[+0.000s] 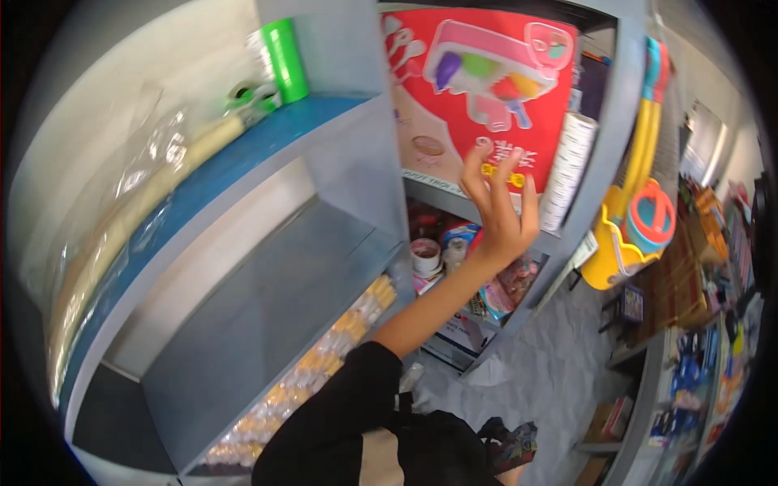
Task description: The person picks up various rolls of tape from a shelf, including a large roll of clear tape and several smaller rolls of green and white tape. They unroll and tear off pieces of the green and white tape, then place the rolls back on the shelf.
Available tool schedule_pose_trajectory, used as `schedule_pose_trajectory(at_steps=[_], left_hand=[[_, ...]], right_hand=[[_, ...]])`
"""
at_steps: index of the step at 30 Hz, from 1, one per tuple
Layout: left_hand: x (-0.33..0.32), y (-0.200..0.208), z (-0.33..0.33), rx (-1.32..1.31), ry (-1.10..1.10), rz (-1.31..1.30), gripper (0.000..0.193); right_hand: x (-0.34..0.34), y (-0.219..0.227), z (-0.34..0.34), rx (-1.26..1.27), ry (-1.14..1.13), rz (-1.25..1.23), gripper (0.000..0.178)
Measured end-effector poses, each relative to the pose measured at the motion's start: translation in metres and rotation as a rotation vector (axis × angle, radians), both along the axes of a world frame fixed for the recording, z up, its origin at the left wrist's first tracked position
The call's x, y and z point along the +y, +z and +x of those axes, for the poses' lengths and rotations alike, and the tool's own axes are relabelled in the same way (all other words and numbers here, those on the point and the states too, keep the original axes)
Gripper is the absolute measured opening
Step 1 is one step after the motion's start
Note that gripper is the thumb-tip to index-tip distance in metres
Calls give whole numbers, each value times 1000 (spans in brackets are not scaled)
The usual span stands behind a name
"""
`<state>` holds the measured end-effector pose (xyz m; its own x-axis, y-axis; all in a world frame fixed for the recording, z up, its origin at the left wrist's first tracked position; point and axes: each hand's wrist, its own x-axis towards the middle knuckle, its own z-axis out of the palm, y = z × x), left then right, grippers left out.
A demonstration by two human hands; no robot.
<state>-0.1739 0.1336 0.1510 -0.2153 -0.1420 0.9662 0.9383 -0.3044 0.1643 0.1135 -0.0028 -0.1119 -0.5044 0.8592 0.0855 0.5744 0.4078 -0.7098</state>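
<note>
My left hand is raised in front of a large red box that stands on a shelf. Its fingers are stretched and spread, with nothing held between them; whether the fingertips touch the box, I cannot tell. Pictured on the box front is a pink toy set with coloured pieces. Beside the box leans a white patterned roll. Low down, a bit of my right hand shows under a dark crinkled package. Its fingers are hidden by the package, which it seems to hold.
On the left, a blue-topped shelf carries a green roll and a long plastic-wrapped roll. Small yellow-and-white packs line a lower shelf. Tape rolls sit below the box. A yellow toy bucket hangs at the right.
</note>
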Motion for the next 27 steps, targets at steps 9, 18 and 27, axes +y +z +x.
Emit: schedule_pose_trajectory(at_steps=[9,18,27], left_hand=[[-108,190,-137,-150,733,334,38],[-154,199,-207,-461,945,-75,42],[-169,204,-187,-76,972,27,47]], right_hand=[[65,21,-69,-53,660,-46,40],[54,29,-90,-70,690,352,33],[49,17,-55,-211,558,236,26]])
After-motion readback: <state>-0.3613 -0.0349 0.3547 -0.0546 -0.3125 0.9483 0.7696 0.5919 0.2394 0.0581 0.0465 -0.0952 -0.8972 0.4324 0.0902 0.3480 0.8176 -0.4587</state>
